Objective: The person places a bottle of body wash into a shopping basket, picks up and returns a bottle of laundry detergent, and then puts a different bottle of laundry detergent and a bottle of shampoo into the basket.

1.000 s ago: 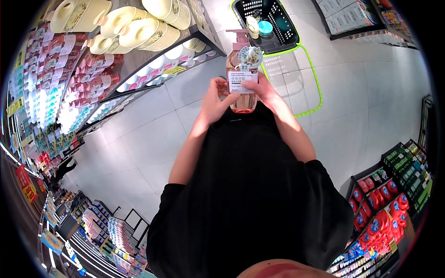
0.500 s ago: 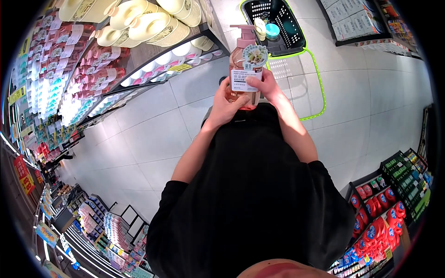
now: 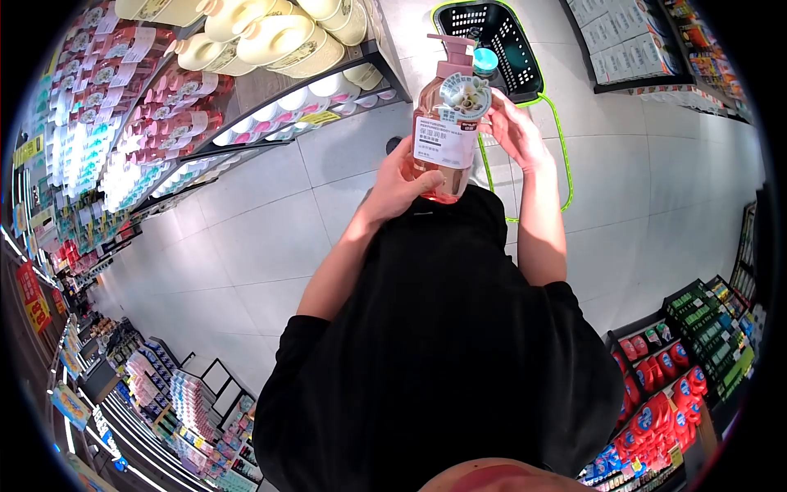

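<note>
Left hand (image 3: 402,184) fingers wrap the base of the pink pump bottle (image 3: 443,123), held upright before the chest. Right hand (image 3: 512,127) open beside its shoulder, contact unclear. Full of liquid: probably heavy, smooth, slippery; grip mid-body. Black basket (image 3: 500,41) on floor beyond.

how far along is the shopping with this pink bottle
Done: the basket on the floor already holds some items. In hand: the left hand holds the pink bottle upright from below, label facing the camera; the right hand is open beside it. Left: the bottle is not yet in the basket.
</note>
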`<action>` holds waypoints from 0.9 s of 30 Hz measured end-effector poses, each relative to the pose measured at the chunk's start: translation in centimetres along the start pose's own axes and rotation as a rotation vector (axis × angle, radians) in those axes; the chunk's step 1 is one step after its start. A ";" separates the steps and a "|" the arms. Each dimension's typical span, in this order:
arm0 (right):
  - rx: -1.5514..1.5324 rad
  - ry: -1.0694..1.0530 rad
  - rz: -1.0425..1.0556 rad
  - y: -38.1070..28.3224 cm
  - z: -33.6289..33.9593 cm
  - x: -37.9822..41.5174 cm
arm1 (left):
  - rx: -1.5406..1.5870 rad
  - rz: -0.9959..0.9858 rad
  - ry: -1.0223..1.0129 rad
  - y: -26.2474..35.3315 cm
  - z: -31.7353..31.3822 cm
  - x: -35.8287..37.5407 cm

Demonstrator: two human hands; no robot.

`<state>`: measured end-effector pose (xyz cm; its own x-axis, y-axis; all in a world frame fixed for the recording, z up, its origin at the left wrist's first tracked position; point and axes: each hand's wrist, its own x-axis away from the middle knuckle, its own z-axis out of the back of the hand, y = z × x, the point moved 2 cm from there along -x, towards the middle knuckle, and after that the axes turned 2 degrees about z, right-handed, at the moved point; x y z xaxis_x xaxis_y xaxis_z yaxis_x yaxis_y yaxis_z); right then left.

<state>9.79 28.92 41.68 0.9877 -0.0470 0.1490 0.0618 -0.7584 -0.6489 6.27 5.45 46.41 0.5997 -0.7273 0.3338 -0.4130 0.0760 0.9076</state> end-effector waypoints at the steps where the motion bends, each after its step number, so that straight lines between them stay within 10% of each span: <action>1: -0.004 0.043 -0.019 -0.4 -0.6 0.1 | -0.002 0.002 -0.008 -0.1 -0.2 0.1; 8: -0.224 0.237 0.213 0.4 -0.5 -2.1 | 0.069 0.051 -0.109 0.7 -1.1 0.5; 13: -0.397 -0.143 0.069 0.6 -3.4 -2.0 | 0.125 0.121 -0.180 0.9 -1.5 0.6; 27: -0.312 -0.039 0.092 1.1 -3.1 -1.5 | 0.131 0.198 -0.111 -2.4 -2.1 -0.2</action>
<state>7.89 26.19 43.06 0.9922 -0.1045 0.0674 -0.0694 -0.9149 -0.3976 8.57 6.80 44.68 0.4221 -0.7781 0.4653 -0.6047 0.1407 0.7839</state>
